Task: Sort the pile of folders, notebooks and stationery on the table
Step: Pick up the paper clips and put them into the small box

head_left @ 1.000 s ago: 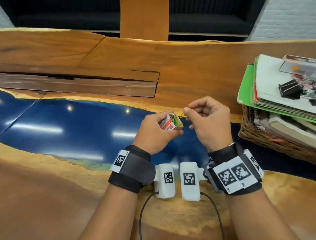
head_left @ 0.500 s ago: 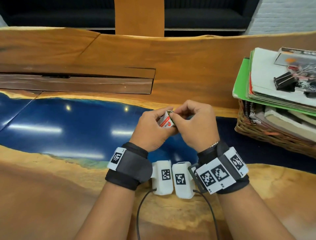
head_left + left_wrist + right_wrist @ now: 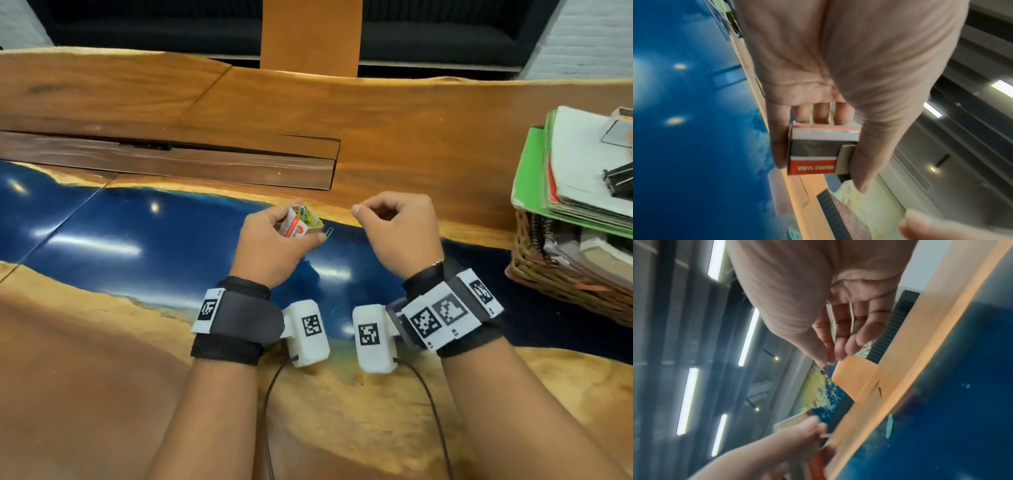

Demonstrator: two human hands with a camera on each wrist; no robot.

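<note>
The left hand (image 3: 274,240) sits at the centre of the head view, above the blue part of the counter (image 3: 102,246). Its fingers and thumb curl round a small box (image 3: 299,224) of clips, held with its open end up. The left wrist view shows the box (image 3: 818,151) pinched between the thumb on the right and the fingers on the left; its red panel reads "VINYL COATED". Coloured clips show inside the open top, yellow and green among them. One green clip (image 3: 329,233) hangs at the box's lower right corner, beside the left thumb tip; whether it rests on the box or is caught there cannot be told.

The right hand (image 3: 400,233) is just right of centre, apart from the left, with its fingers curled and thumb and forefinger tips close together. In the right wrist view the right hand (image 3: 838,324) shows loosely bent fingers, and nothing can be seen between them.

At the right edge of the head view a wicker basket (image 3: 561,287) stands on the counter, filled with notebooks. A stack of folders (image 3: 568,164) lies across the top of it, a green one undermost and white ones above. A black binder clip (image 3: 618,180) lies on that stack.
</note>
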